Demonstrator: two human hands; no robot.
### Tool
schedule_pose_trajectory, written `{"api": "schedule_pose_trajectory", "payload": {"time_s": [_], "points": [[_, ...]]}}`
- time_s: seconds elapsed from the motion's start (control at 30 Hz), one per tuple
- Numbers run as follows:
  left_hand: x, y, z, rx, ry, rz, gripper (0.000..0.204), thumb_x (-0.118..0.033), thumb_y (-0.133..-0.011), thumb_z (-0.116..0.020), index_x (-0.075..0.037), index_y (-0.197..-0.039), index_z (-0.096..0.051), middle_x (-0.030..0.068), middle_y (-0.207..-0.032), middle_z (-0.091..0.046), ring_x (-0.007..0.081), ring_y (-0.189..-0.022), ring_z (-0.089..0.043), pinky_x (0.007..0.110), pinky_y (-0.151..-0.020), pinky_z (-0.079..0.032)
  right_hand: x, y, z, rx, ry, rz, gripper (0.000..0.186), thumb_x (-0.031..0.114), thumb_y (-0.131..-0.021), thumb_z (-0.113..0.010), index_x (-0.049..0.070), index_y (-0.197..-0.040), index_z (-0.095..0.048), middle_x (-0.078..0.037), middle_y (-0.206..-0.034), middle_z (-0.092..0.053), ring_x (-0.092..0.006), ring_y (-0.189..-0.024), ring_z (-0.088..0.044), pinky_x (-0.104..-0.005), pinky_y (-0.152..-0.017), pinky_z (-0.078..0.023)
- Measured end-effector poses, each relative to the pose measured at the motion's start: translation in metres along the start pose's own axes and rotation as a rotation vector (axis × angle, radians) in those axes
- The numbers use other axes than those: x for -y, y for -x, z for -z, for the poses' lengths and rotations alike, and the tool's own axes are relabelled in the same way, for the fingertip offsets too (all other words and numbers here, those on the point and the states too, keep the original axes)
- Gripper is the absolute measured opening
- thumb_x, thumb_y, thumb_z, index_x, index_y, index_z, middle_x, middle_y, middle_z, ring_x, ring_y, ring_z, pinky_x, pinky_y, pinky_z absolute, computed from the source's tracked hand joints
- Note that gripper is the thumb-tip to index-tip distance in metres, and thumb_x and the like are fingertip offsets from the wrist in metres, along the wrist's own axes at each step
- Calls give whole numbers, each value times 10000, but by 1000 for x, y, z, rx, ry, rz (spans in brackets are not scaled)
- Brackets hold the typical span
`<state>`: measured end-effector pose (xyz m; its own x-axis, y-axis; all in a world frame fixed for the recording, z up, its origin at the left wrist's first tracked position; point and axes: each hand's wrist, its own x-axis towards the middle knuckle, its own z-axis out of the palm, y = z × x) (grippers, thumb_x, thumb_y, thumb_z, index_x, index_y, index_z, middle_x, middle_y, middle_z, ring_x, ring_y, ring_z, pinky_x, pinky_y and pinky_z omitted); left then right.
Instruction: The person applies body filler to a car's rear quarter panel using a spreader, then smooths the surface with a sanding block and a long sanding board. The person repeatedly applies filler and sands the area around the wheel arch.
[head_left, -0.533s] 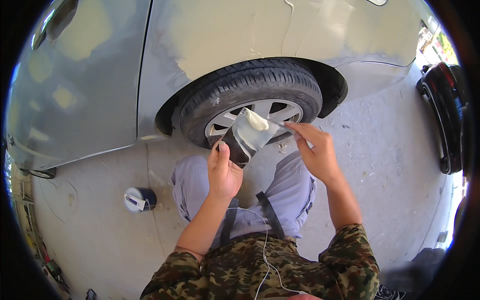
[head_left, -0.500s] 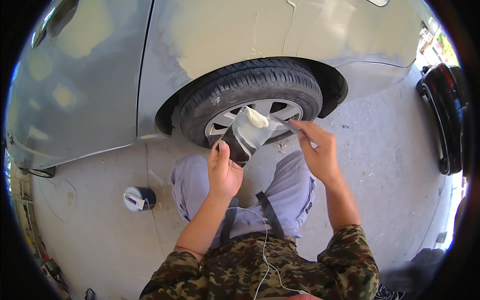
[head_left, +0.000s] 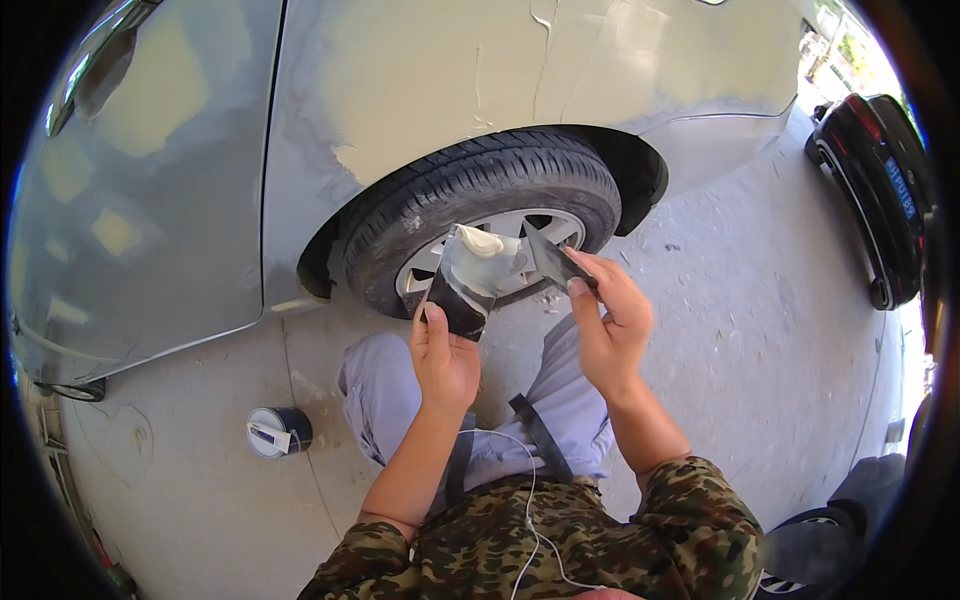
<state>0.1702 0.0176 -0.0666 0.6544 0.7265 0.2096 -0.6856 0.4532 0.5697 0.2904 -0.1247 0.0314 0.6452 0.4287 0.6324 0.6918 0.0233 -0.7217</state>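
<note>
Small round tin point(head_left: 278, 432) sits on the concrete floor point(head_left: 760, 330), well left of both hands. Left hand point(head_left: 444, 358) has fingers closed round the lower edge of a dark mixing board point(head_left: 468, 288); a blob of pale filler point(head_left: 480, 241) lies on the board above the fingertips. Right hand point(head_left: 612, 325) pinches a dark spreader blade point(head_left: 552, 262), its tip touching the board's right side. Car tyre point(head_left: 480, 200) and sanded grey body panel point(head_left: 480, 80) lie beyond the fingers.

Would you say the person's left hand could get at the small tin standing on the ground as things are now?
Probably not right away: the left hand is holding the putty board, so it is occupied. The path down to the tin looks unobstructed, though.
</note>
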Motion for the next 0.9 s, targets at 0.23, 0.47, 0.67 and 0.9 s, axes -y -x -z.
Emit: {"api": "schedule_pose_trajectory", "payload": {"time_s": [0.23, 0.47, 0.67, 0.9], "points": [[8, -1, -4, 3, -76, -48, 514, -259, -1200, -528, 72, -1592, -494, 148, -1537, -631, 244, -1403, -624, 405, -1223, -473, -6, 1, -20, -48, 92, 194, 383, -128, -936, -673, -21, -1289, -775, -172, -1158, -786, -292, -958, -764, -344, -838, -597], [12, 1, -10, -79, -263, -123, 511, -254, -1189, -568, 66, -1586, -537, 108, -1369, -706, 106, -1074, -667, 267, -920, -531, -4, 1, -34, -31, 230, 294, 482, -146, -815, -699, 12, -1259, -797, -149, -1145, -792, -327, -942, -756, -381, -815, -613], [6, -3, -8, -94, -461, -170, 483, -271, -1187, -572, 36, -1559, -596, 43, -1197, -742, 23, -815, -565, 195, -678, -428, -3, 6, -39, 92, 77, 268, 468, -144, -804, -702, 11, -1234, -801, -155, -1154, -797, -332, -955, -769, -384, -822, -621], [-15, -7, 0, -149, -384, -216, 550, -284, -1195, -549, 117, -1569, -516, 172, -1473, -664, 211, -1317, -652, 350, -1140, -496, 2, -57, -13, -137, 332, 598, 375, -30, -856, -705, 36, -1205, -824, -130, -1136, -797, -359, -1037, -763, -440, -886, -625]]}}
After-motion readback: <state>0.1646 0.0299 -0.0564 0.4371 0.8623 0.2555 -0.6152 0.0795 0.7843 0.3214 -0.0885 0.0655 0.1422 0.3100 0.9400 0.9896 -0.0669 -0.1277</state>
